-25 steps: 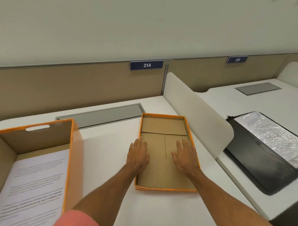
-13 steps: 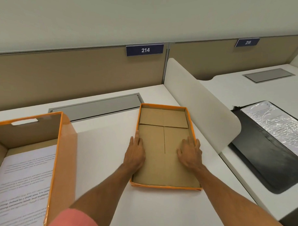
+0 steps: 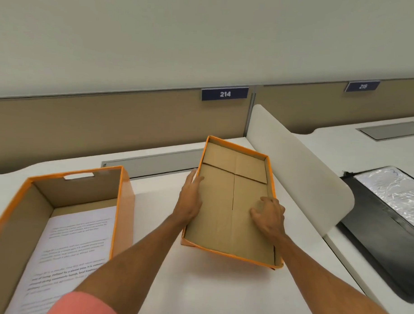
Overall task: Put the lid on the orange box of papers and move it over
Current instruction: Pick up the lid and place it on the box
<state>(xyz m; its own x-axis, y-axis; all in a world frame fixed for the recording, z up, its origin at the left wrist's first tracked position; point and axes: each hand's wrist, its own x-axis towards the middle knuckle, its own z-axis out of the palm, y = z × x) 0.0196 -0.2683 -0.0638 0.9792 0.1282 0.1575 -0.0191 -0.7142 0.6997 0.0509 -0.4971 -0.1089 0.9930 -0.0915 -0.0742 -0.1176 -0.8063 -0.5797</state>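
Observation:
The orange lid is upside down, its brown cardboard inside facing up, right of centre on the white desk. It sits skewed and tilted, and its far end looks raised. My left hand grips its left wall. My right hand lies inside it, fingers curled against the right wall. The open orange box stands at the left, with printed papers lying flat in its bottom.
A white curved divider rises just right of the lid. Beyond it, on the neighbouring desk, lies a black folder with a shiny plastic sleeve. A grey cable hatch runs along the beige back partition.
Both hands moved from flat on the lid's inside to its side walls and took hold. The lid has turned and tipped up from lying flat.

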